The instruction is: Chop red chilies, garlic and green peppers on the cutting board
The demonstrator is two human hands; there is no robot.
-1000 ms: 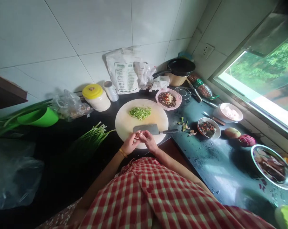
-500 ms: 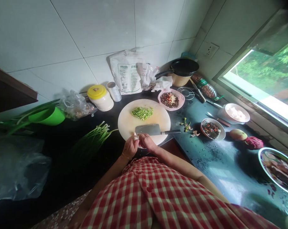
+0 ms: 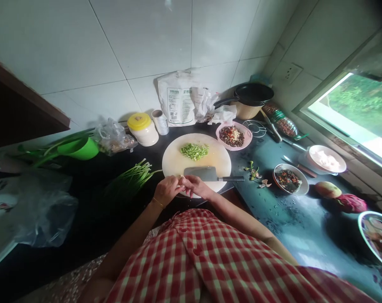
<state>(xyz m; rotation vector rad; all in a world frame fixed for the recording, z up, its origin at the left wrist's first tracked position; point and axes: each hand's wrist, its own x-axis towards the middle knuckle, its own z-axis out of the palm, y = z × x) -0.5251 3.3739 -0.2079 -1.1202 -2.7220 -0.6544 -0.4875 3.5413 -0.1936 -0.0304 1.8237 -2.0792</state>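
My left hand [image 3: 168, 189] and my right hand [image 3: 195, 186] meet over the near edge of a round white cutting board [image 3: 170, 162]. Both are closed, fingertips pinching a small pale garlic clove [image 3: 181, 178] that the fingers mostly cover. Just beyond my right hand a cleaver [image 3: 201, 173] lies flat on the board, its dark handle sticking out to the right. Farther back on the board sits a heap of chopped green vegetable [image 3: 193, 151].
Left of the board lie long green stalks [image 3: 135, 174], with a yellow-lidded jar [image 3: 143, 129] behind them. A pink bowl of chopped seasonings [image 3: 234, 135] stands at back right. Farther right are a smaller bowl [image 3: 291, 180], a dragon fruit [image 3: 351, 203] and a pan [image 3: 254, 94].
The view has swung slightly left. My left hand has turned and drawn a little leftward, its back now showing more. The cleaver and chopped greens stay in place on the board.
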